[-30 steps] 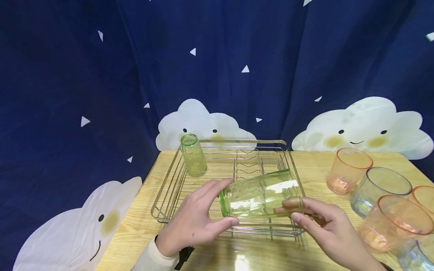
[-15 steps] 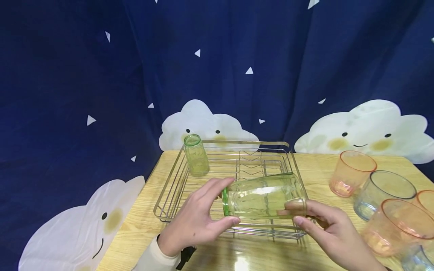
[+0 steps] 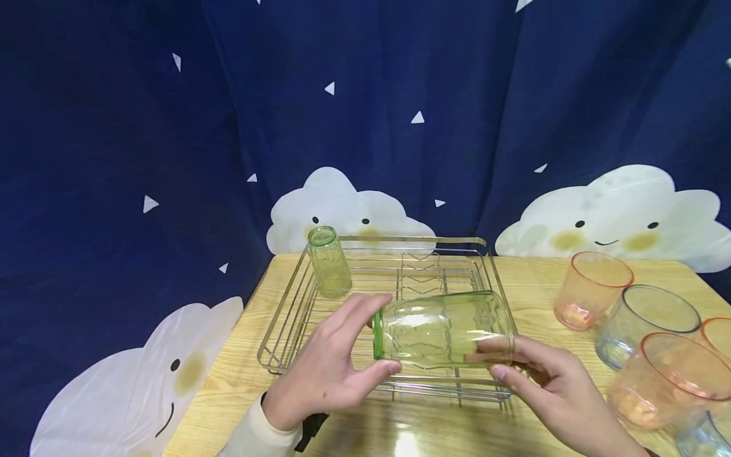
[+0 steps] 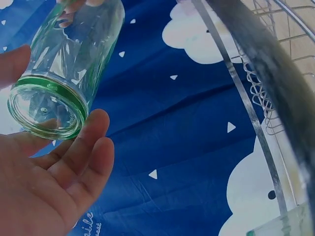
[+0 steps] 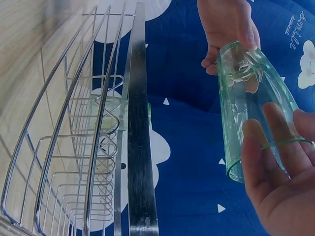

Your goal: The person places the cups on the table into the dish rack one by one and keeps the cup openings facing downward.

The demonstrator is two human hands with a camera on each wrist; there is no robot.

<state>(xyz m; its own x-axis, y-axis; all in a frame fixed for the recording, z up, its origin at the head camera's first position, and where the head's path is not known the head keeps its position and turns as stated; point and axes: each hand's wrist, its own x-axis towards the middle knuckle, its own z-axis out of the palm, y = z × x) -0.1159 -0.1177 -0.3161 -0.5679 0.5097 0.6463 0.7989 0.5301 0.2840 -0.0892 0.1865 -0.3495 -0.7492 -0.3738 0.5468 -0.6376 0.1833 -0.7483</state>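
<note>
A tall clear green drinking glass (image 3: 440,324) lies on its side in the air over the front of a wire dish rack (image 3: 377,381). Its thick base points left and its open rim right. My left hand (image 3: 337,362) holds the base end between thumb and fingers. The right hand (image 3: 554,381) pinches the rim, with fingers reaching inside or behind the see-through wall. In the left wrist view, the base (image 4: 47,108) sits between the thumb and curled fingers. A second green glass (image 3: 331,266) stands in the rack's back left corner.
To the right on the wooden table (image 3: 211,387) stand several tumblers: an orange tumbler (image 3: 591,292), a blue-grey tumbler (image 3: 642,330), another orange tumbler (image 3: 662,387), and more at the edge. Behind hangs a dark blue curtain (image 3: 365,95) with clouds.
The held glass has turned slightly about its length between both hands, its shine shifting. The view has shifted a little; the rack and tumblers stay in place.
</note>
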